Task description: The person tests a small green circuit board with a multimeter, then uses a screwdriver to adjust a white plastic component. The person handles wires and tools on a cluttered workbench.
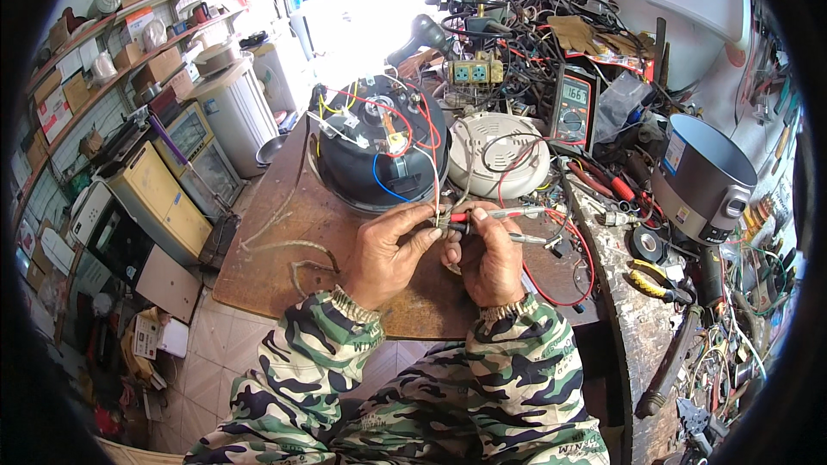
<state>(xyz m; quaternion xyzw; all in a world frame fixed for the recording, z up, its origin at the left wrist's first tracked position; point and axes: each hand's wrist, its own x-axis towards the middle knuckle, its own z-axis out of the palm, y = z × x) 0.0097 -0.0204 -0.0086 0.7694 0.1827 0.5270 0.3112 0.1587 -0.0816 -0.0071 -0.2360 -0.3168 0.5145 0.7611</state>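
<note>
Here the left hand (389,251) has its grip pinched nearly closed, thumb and forefinger meeting on thin pale wires (438,207) that lead up to the overturned black appliance base (379,151) on the wooden tabletop (284,232). The right hand (488,260) is curled tight around two test probes (495,217), a red-handled one above a dark one, their tips pointing left to where the left fingers pinch the wires. Red leads (575,250) loop from the probes across the tabletop. Behind the hands lies a round white cover (500,155), and beside it stands a multimeter (573,105). A grey cooker pot (702,174) sits to the right.
</note>
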